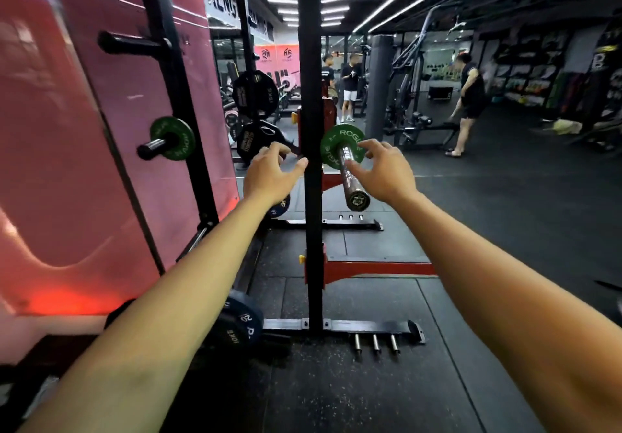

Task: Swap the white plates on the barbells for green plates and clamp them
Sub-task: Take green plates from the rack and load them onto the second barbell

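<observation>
A green plate (340, 146) is seated on the barbell sleeve (350, 177), flanked by the left hand (269, 173) and right hand (387, 171), whose fingers are spread wide, holding nothing.

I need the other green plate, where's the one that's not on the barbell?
In the head view, the spare green plate sits on a storage peg on the rack's left side, against the pink wall, left of the left hand.
</observation>
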